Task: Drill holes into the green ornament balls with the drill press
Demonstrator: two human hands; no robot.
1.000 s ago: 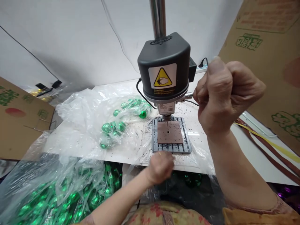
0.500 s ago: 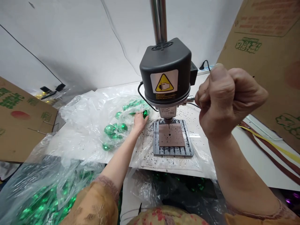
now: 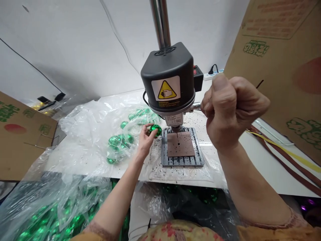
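Observation:
Between the thumb and fingers of my left hand (image 3: pixel 145 139) is a shiny green faceted ball (image 3: pixel 155 130), held just left of the drill press (image 3: pixel 168 77). My right hand (image 3: pixel 229 110) is closed in a fist at the press's metal feed handle (image 3: pixel 197 106), most of which the fingers hide. Under the chuck (image 3: pixel 176 129) lies a brown square board (image 3: pixel 184 144) with a small dark hole, on the slotted grey base (image 3: pixel 199 157). More green balls (image 3: pixel 114 142) rest in clear plastic (image 3: pixel 87 117) to the left of my left hand.
Dark shavings are scattered around the base on the white table (image 3: pixel 75 160). Cardboard boxes stand at the left (image 3: pixel 22 134) and right (image 3: pixel 283 67). A large plastic bag of green balls (image 3: pixel 57 214) sits below the table's front edge. Brown and yellow straps (image 3: pixel 283 150) lie at the right.
My left hand has drawn back from the plastic with the green ball, which now shows more fully. My right hand stays on the handle. The whole view has shifted slightly.

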